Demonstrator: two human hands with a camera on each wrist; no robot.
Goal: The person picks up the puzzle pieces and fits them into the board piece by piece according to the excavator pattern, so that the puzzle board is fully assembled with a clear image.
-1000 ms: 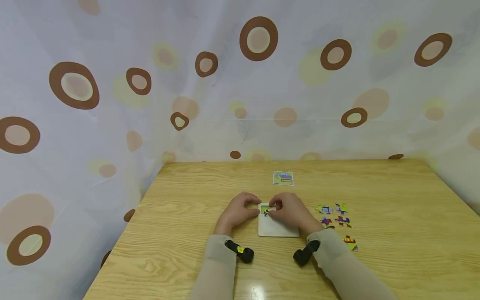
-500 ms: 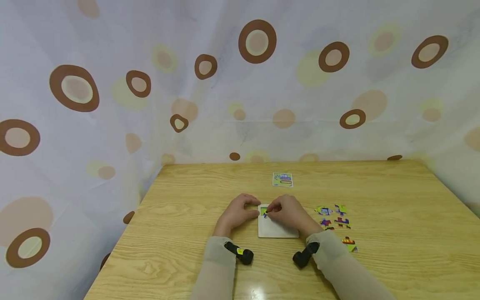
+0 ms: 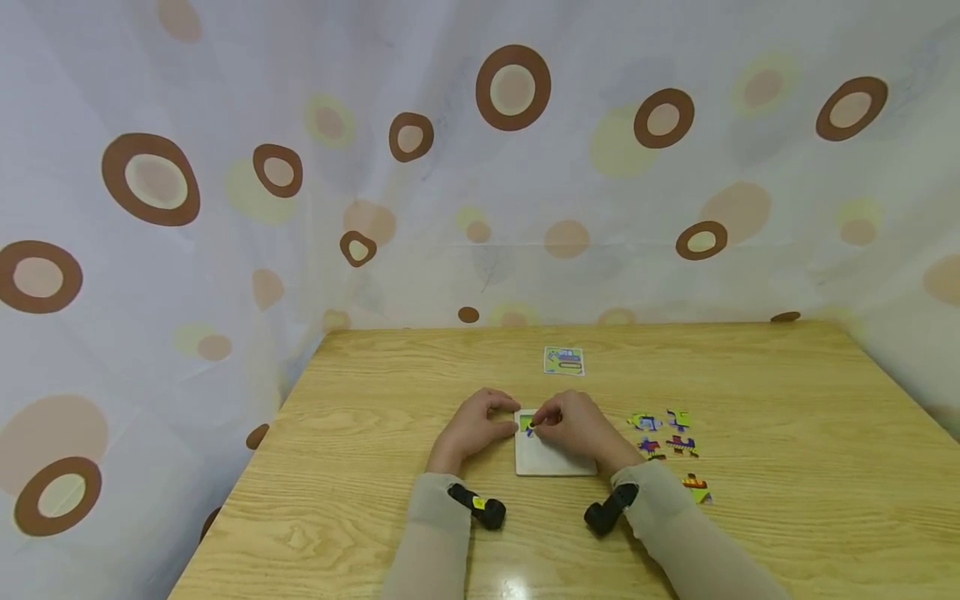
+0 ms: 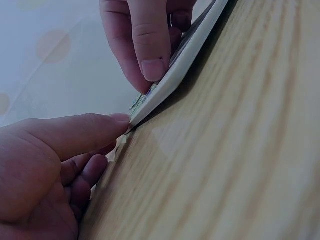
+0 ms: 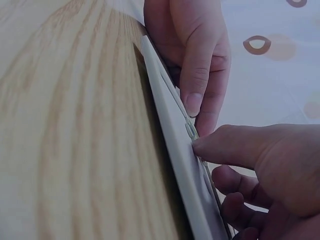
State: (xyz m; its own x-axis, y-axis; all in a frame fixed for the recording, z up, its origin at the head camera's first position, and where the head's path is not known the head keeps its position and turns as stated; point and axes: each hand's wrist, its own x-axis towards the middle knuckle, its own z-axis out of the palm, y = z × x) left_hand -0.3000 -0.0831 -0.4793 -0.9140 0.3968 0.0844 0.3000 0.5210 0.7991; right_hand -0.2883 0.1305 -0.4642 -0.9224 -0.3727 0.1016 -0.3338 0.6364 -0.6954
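A white square puzzle tray (image 3: 547,462) lies on the wooden table. My left hand (image 3: 474,427) holds its left side, the thumb at the edge and the index finger by the far left corner. In that corner sits a green jigsaw piece (image 3: 526,422) with a blue and yellow part. Over it, my right hand (image 3: 583,423) pinches at the piece with thumb and index finger, hiding part of it. The left wrist view has the left thumb (image 4: 95,132) against the tray's corner. In the right wrist view, the right thumb (image 5: 232,145) touches the tray's inner surface.
Several loose jigsaw pieces (image 3: 682,445) lie right of the tray, with one orange-and-green piece (image 3: 697,489) nearer my right sleeve. Behind the tray lies a small picture card (image 3: 563,361) showing a digger-like vehicle. A patterned curtain (image 3: 525,208) hangs along the table's far edge.
My right thumb and index finger have drawn closer together and shifted slightly left over the corner piece, covering more of it. The left hand stays at the tray's side.
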